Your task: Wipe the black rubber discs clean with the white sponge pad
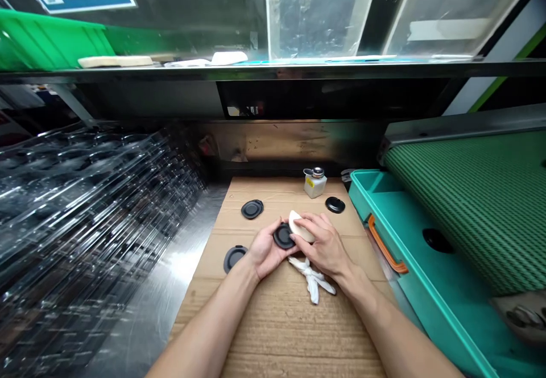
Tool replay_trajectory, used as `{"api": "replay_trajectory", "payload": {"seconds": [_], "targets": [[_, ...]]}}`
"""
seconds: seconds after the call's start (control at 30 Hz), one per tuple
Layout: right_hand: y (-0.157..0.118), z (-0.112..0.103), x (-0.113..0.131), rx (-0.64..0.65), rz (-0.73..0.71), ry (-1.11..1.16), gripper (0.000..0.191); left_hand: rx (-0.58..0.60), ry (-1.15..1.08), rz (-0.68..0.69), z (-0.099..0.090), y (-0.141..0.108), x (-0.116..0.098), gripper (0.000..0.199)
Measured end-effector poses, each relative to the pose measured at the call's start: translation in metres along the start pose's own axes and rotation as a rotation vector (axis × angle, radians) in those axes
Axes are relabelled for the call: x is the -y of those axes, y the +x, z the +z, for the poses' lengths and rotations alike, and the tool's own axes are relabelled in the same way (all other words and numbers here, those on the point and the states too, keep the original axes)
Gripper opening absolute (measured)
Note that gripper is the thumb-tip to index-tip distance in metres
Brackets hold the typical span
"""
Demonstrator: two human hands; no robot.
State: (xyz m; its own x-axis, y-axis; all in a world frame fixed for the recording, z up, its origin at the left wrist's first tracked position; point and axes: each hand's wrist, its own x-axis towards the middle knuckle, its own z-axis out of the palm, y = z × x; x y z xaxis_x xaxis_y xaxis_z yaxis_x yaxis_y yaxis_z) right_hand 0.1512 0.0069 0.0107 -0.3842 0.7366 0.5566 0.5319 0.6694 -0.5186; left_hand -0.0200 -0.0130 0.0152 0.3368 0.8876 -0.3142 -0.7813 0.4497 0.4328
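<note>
Partly, the white pad (303,232) hides the right edge of the black disc (282,236) at frame centre; my left hand (265,251) cups the disc, half-curled, my right hand (323,244) pinches the pad; bare cardboard (285,332) spreads lower centre, teal bin (430,287) beside it at right

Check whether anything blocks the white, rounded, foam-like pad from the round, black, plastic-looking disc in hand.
Nothing visible: in this view the white pad in the right hand overlaps the black disc in the left hand; contact is unclear.
</note>
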Motion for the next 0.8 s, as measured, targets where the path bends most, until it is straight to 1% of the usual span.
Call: {"api": "replay_trajectory", "payload": {"seconds": [0.07, 0.13, 0.23, 0.33, 0.43, 0.53, 0.6, 0.7, 0.73, 0.8], "targets": [[0.001, 0.001, 0.002, -0.079, 0.066, 0.024, 0.028, -0.063, -0.007, 0.050, -0.002, 0.005, 0.003, 0.018], [0.002, 0.004, 0.003, -0.146, 0.141, 0.057, 0.028, -0.086, -0.015, 0.109, -0.003, 0.008, 0.005, 0.020], [0.002, 0.010, 0.006, -0.146, 0.206, 0.094, 0.028, -0.032, 0.025, 0.167, 0.001, 0.009, 0.008, 0.031], [-0.002, 0.019, 0.014, -0.132, 0.235, 0.034, 0.029, 0.009, 0.059, 0.191, 0.005, 0.008, 0.012, 0.044], [-0.009, 0.028, 0.028, -0.089, 0.192, -0.036, 0.032, -0.019, 0.001, 0.172, 0.004, 0.009, 0.011, 0.040], [-0.011, 0.034, 0.037, 0.017, 0.072, -0.049, 0.032, -0.033, -0.047, 0.127, 0.000, 0.011, 0.007, 0.034], [-0.007, 0.034, 0.035, 0.034, 0.028, -0.079, 0.031, -0.006, -0.048, 0.118, -0.002, 0.011, 0.007, 0.032], [0.001, 0.032, 0.023, -0.024, 0.075, -0.176, 0.032, 0.038, -0.027, 0.148, -0.003, 0.012, 0.009, 0.030], [0.002, 0.031, 0.020, -0.023, 0.083, -0.194, 0.032, 0.034, -0.022, 0.162, -0.003, 0.012, 0.009, 0.028], [0.000, 0.031, 0.017, 0.025, 0.054, -0.194, 0.032, 0.008, -0.023, 0.172, -0.004, 0.013, 0.010, 0.025]]}}
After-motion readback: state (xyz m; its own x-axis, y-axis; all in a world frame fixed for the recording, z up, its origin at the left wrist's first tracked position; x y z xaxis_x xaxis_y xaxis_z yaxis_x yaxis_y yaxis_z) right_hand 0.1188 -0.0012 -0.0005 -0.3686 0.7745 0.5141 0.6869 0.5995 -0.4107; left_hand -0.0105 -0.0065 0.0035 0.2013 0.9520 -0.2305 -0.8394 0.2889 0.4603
